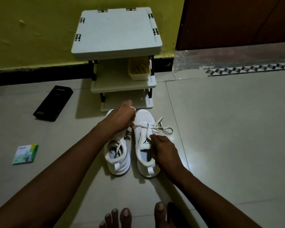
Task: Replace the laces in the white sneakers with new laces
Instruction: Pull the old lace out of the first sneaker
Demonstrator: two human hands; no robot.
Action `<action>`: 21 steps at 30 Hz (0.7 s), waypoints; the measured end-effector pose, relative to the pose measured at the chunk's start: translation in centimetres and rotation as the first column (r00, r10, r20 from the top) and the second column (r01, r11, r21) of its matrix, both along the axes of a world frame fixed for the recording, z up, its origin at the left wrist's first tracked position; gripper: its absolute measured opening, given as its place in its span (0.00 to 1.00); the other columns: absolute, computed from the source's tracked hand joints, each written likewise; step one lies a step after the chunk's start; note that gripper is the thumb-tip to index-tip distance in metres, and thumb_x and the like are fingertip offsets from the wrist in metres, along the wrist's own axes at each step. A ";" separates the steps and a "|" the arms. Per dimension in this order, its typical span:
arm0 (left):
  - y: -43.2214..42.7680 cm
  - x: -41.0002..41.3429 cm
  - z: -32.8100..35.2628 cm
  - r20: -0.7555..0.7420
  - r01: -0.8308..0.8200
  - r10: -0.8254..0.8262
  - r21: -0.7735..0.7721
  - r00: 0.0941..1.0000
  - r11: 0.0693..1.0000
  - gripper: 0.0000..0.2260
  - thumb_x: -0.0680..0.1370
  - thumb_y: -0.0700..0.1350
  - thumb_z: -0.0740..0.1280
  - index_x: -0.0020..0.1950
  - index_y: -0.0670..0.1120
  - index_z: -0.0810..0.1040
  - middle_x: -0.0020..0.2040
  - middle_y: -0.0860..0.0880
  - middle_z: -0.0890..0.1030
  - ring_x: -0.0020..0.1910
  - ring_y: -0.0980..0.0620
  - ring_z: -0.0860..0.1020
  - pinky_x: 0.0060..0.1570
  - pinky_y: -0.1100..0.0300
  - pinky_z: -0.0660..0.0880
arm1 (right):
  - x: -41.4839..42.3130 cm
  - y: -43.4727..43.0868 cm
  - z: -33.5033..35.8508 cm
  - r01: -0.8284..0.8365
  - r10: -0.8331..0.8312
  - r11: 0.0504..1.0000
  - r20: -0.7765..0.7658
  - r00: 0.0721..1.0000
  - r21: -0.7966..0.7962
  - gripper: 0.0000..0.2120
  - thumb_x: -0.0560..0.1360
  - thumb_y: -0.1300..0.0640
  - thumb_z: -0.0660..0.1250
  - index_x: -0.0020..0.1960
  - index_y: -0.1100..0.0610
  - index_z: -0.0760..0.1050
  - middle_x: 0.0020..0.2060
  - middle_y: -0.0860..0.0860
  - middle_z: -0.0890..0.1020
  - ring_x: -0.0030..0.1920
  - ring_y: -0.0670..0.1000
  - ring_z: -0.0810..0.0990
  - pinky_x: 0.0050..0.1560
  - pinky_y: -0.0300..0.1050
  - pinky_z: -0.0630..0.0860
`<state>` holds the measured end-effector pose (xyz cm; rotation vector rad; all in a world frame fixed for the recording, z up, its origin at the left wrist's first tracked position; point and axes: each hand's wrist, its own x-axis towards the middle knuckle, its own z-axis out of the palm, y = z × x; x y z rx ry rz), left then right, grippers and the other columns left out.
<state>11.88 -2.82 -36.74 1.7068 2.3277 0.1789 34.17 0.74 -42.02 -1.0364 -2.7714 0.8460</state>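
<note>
White lace (158, 121) is the thing gripped. Our right hand (163, 149) pinches it between curled thumb and forefinger beside the eyelets of the right sneaker (145, 117), with the palm lying along that shoe's collar. Our left hand (120, 119) is curled tight, and a small loop of lace stands above its knuckles; we cannot tell which shoe that loop belongs to.

Slack lace spills off the right sneaker toward 3 o'clock in loose loops on the tiled floor (220, 129). The left sneaker (118, 167) stands just beside it at 9 o'clock, heels toward us, with a narrow strip of tile between the soles.

At 12 o'clock the toes nearly meet the lowest shelf edge of a pale shoe rack (117, 33), which backs onto the yellow wall (39, 30). Our toes (125, 214) sit at 6 o'clock, well apart from the heels.

A black box (53, 102) lies at 10 o'clock and a small green-and-white box (25, 154) at 9 o'clock, both well apart from the pair. Broad open tile runs from 2 to 5 o'clock.
</note>
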 end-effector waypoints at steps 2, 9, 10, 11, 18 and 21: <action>0.0 -0.4 -0.1 0.035 -0.014 0.012 0.057 0.999 0.998 0.06 0.74 0.44 0.77 0.47 0.43 0.85 0.52 0.46 0.71 0.50 0.47 0.77 0.44 0.57 0.75 | -0.1 0.0 0.0 -0.018 0.018 1.000 0.014 1.000 0.007 0.25 0.78 0.57 0.63 0.75 0.54 0.67 0.65 0.55 0.76 0.64 0.58 0.74 0.58 0.52 0.76; 0.3 2.1 -0.9 0.714 -0.390 0.085 0.274 0.694 0.879 0.12 0.83 0.38 0.63 0.41 0.38 0.80 0.44 0.44 0.84 0.44 0.51 0.84 0.50 0.54 0.81 | -0.1 0.0 -0.2 -0.013 0.013 1.000 0.027 1.000 0.025 0.24 0.76 0.57 0.63 0.72 0.53 0.68 0.63 0.54 0.77 0.62 0.58 0.75 0.54 0.51 0.77; 0.5 2.7 -0.7 0.838 -0.513 0.112 0.216 0.534 0.831 0.14 0.85 0.39 0.59 0.42 0.39 0.77 0.39 0.42 0.82 0.37 0.48 0.82 0.42 0.53 0.80 | 0.0 0.0 -0.2 -0.012 0.011 1.000 0.025 1.000 0.022 0.24 0.76 0.57 0.64 0.72 0.53 0.69 0.63 0.54 0.77 0.62 0.58 0.76 0.54 0.50 0.77; 0.7 2.9 -0.3 0.926 -0.632 0.120 0.145 0.357 0.761 0.14 0.86 0.40 0.57 0.42 0.41 0.74 0.34 0.44 0.77 0.30 0.50 0.77 0.33 0.56 0.76 | -0.1 -0.1 -0.2 -0.007 0.006 1.000 0.025 1.000 0.019 0.25 0.75 0.57 0.64 0.72 0.53 0.69 0.63 0.54 0.77 0.62 0.58 0.76 0.53 0.50 0.77; 1.6 1.4 1.7 -0.032 0.153 -0.152 0.056 0.988 0.987 0.09 0.83 0.52 0.65 0.56 0.50 0.81 0.50 0.52 0.73 0.50 0.51 0.74 0.42 0.58 0.69 | -0.1 0.1 -0.8 0.003 -0.004 0.999 0.028 1.000 0.043 0.23 0.75 0.57 0.64 0.70 0.52 0.69 0.63 0.53 0.77 0.60 0.57 0.76 0.53 0.50 0.78; 1.2 1.6 -0.2 -0.255 0.198 -0.214 -0.089 0.943 0.976 0.11 0.80 0.53 0.69 0.53 0.48 0.85 0.56 0.49 0.75 0.56 0.47 0.72 0.45 0.54 0.71 | -0.4 0.1 -1.3 0.036 -0.036 0.999 -0.006 0.999 0.006 0.17 0.81 0.54 0.59 0.69 0.48 0.70 0.63 0.50 0.77 0.61 0.53 0.76 0.51 0.42 0.71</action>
